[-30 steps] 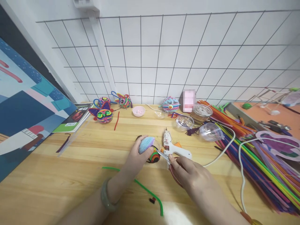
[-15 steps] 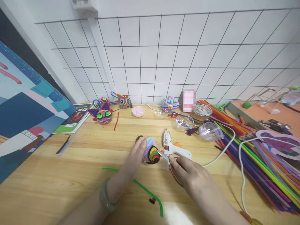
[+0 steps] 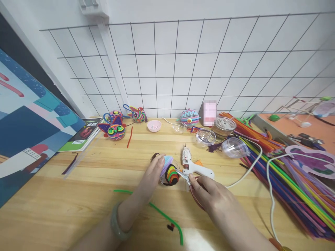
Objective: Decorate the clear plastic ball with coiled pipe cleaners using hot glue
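The pale wooden tabletop [image 3: 52,216], smooth and streaked with grain, carries everything; at its right, a long bundle of fuzzy coloured stems [image 3: 274,181] fans out, probably kept there within reach. The right hand [image 3: 213,195] has its fingers closed on the scissors, and the left hand [image 3: 151,174] has its fingers cupped around the left side of the decorated ball, likely to steady it. Behind the right hand lies the hard white plastic glue gun [image 3: 200,169], nozzle pointing away. The ball [image 3: 167,170] sits mid-tabletop, rounded, wrapped in soft ridged strands with a ringed, eye-like coil. The slim metal scissors [image 3: 185,176] aim their tips at that coil; whether they touch is hard to tell. Nearest the viewer, a thin green stem [image 3: 164,215] bends across the wood.
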{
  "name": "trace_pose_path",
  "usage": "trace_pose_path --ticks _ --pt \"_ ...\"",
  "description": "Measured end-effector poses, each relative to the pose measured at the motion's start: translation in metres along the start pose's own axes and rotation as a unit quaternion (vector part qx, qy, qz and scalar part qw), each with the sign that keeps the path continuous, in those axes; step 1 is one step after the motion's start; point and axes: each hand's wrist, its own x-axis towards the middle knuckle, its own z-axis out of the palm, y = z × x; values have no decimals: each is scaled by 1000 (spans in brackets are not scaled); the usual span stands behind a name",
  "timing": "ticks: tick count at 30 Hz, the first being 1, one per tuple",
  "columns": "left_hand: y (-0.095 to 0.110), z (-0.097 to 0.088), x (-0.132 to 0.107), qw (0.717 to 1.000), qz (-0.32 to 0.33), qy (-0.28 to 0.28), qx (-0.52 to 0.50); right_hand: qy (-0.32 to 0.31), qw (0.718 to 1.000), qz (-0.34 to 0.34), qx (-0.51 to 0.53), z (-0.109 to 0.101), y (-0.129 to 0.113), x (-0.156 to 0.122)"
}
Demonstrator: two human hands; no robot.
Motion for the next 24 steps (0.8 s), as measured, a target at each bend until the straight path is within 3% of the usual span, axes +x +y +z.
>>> trace_pose_path --ticks 6,12,24 --pt "-1 -1 2 998 -57 -27 13 12 1000 -20 -3 -1 4 1" --pt "-10 -3 6 998 -23 -65 13 24 999 -33 -14 -1 6 2" --pt "-7 -2 4 994 -14 -103 20 42 997 -37 -44 2 6 4"
